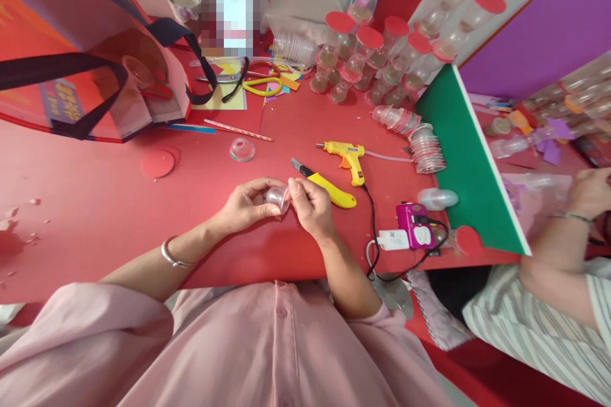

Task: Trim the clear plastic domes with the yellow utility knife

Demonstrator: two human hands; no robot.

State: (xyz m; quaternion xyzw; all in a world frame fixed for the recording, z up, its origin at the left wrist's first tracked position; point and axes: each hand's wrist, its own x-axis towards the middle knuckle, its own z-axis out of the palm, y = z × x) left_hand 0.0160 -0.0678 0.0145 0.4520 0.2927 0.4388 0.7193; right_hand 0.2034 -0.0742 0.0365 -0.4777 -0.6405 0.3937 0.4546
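Two hands meet at one clear plastic cup (277, 198), held just above the surface (200, 172), to the left of the yellow glue gun (352, 159) and nearer the wearer's body. The left hand (251, 205) curls around the cup's wall, thumb on the near side, probably to steady it; the right hand (311, 208) is narrowed to a pinch at the rim end, a grip that seems suited to fine work. Whether some small piece also sits between those fingertips, I cannot tell.

The glue gun itself lies on its side, nozzle pointing left, handle toward the wearer, likely so the right hand can reach it easily. Just on its near-left side rests a yellow utility knife (331, 191), presumably for the same reason. Right of the glue gun, stacked lids (427, 149) lie against a green board (477, 172), which appears to divide this place from a co-worker's. Beyond the glue gun, cup pairs topped with red discs (370, 38) stand grouped, perhaps set back to leave working room.

The held cup looks short, thin-walled and see-through, with a pinkish cast, perhaps from the red beneath. It is tipped sideways, rim toward the right hand, and catches pale highlights; its inside is too small to read.
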